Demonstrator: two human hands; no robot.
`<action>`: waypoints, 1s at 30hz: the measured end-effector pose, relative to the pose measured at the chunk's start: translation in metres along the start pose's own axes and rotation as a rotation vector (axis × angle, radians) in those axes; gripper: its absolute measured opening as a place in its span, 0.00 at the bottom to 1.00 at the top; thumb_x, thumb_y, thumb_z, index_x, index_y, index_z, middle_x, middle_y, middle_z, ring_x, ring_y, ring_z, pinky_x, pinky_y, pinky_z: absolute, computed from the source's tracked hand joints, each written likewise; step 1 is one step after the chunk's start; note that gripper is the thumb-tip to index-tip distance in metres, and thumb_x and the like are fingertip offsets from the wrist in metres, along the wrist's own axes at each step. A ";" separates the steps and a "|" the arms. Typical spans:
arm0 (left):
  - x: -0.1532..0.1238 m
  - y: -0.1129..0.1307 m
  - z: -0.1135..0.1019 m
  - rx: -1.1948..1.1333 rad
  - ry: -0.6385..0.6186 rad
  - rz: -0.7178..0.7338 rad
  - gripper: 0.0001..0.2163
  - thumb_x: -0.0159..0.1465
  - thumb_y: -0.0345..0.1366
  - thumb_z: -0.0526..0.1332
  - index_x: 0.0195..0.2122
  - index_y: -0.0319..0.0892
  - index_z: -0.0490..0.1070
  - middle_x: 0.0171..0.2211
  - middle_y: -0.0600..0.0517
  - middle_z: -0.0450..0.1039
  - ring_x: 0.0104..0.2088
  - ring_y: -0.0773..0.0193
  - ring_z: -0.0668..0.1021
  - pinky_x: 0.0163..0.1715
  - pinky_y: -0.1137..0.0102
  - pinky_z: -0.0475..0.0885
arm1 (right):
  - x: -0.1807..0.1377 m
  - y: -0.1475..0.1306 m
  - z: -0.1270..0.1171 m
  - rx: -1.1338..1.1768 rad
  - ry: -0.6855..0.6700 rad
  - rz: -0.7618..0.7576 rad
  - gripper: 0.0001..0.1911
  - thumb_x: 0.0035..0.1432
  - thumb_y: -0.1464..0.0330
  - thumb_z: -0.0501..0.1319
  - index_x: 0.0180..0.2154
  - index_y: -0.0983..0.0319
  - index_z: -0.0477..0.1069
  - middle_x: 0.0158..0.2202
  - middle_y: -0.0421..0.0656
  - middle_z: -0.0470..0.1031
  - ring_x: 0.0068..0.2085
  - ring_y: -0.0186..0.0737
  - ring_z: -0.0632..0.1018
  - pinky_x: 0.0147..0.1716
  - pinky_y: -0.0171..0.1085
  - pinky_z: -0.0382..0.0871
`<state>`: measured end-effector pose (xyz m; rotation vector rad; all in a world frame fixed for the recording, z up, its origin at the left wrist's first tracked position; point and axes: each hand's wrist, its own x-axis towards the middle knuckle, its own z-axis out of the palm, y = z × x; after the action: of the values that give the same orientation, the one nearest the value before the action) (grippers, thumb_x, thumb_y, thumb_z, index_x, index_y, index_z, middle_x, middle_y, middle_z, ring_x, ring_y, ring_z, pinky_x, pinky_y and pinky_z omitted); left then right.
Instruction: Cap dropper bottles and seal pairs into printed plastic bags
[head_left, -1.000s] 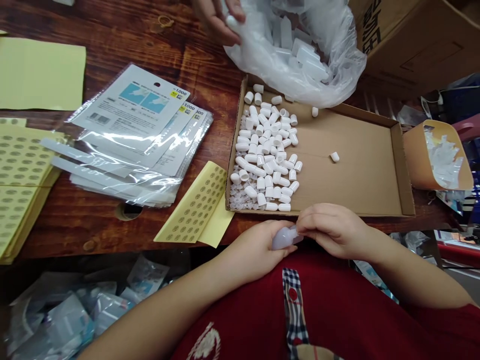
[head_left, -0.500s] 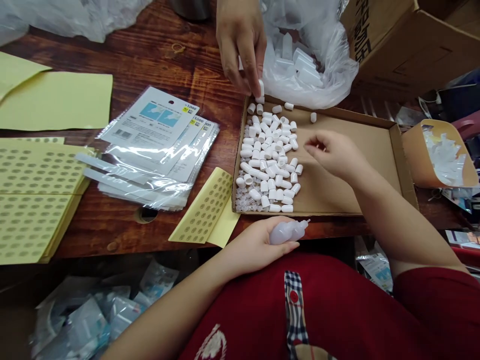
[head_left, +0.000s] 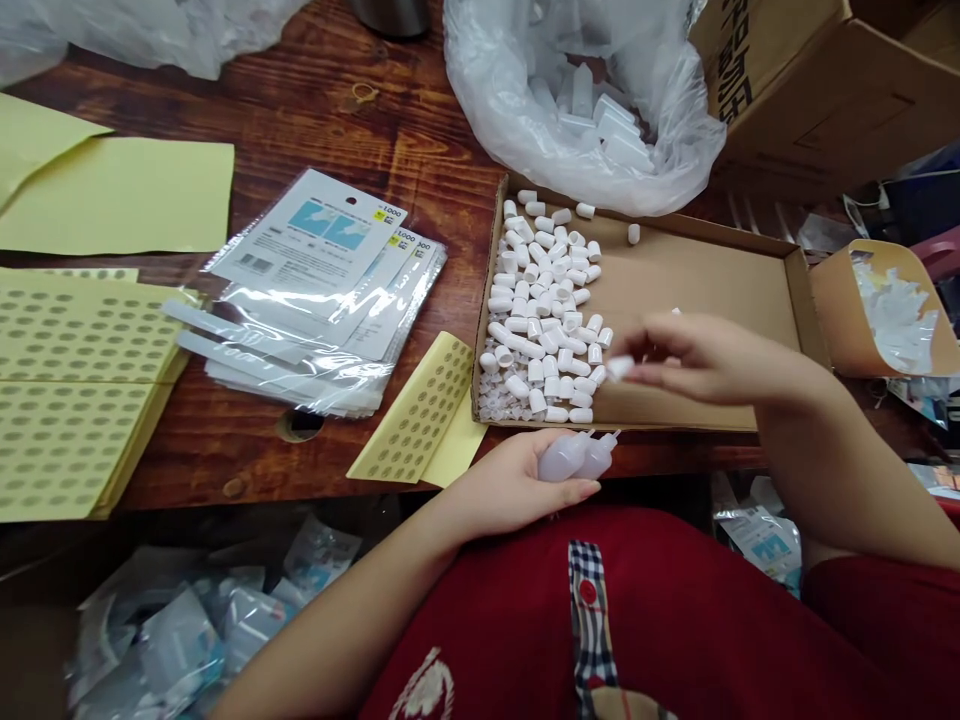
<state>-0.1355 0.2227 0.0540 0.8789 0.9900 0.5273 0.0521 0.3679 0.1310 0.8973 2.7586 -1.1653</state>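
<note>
Two small bottles (head_left: 564, 458) were gripped side by side in the left hand (head_left: 517, 480), just in front of the cardboard tray (head_left: 697, 275), their long axes slanted so that the nozzles were pointed rightward and away from the body. A white cap (head_left: 619, 368), slightly blurred, was pinched in the right hand (head_left: 690, 355), held near but apart from the nozzles, on their far side. Loose caps (head_left: 544, 290) were heaped to its left.

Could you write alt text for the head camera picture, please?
Two small bottles sit in a person's left hand, while the right hand holds a white cap over a cardboard tray partly filled with loose caps. Left of the tray lie sticker sheets and packets; behind it, a plastic bag.
</note>
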 end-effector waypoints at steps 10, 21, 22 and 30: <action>0.000 -0.002 0.001 0.014 -0.001 0.004 0.19 0.53 0.42 0.68 0.42 0.38 0.74 0.39 0.49 0.78 0.39 0.57 0.78 0.44 0.64 0.71 | -0.031 -0.015 0.024 0.002 -0.192 -0.187 0.11 0.65 0.69 0.54 0.45 0.61 0.72 0.43 0.46 0.75 0.42 0.36 0.76 0.40 0.34 0.70; -0.002 0.001 0.005 0.072 0.035 -0.035 0.19 0.52 0.45 0.68 0.40 0.37 0.74 0.36 0.49 0.78 0.37 0.57 0.78 0.41 0.64 0.71 | -0.036 -0.014 0.033 -0.073 -0.146 -0.058 0.17 0.64 0.56 0.55 0.45 0.60 0.73 0.41 0.46 0.77 0.39 0.40 0.76 0.34 0.35 0.68; -0.002 0.001 0.005 0.075 0.029 -0.047 0.19 0.52 0.45 0.68 0.39 0.37 0.74 0.35 0.49 0.78 0.35 0.57 0.77 0.39 0.65 0.71 | -0.038 -0.013 0.033 -0.023 -0.149 -0.082 0.17 0.63 0.58 0.57 0.49 0.59 0.71 0.44 0.46 0.76 0.42 0.39 0.76 0.37 0.35 0.69; -0.001 0.004 0.002 0.024 -0.056 -0.100 0.14 0.51 0.44 0.67 0.31 0.39 0.71 0.25 0.56 0.71 0.27 0.66 0.72 0.30 0.71 0.66 | -0.042 -0.007 0.041 0.084 -0.214 -0.004 0.13 0.64 0.62 0.56 0.45 0.61 0.71 0.40 0.44 0.77 0.37 0.37 0.77 0.34 0.34 0.68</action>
<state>-0.1342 0.2234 0.0587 0.8564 0.9853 0.4052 0.0755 0.3154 0.1156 0.7255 2.5601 -1.3031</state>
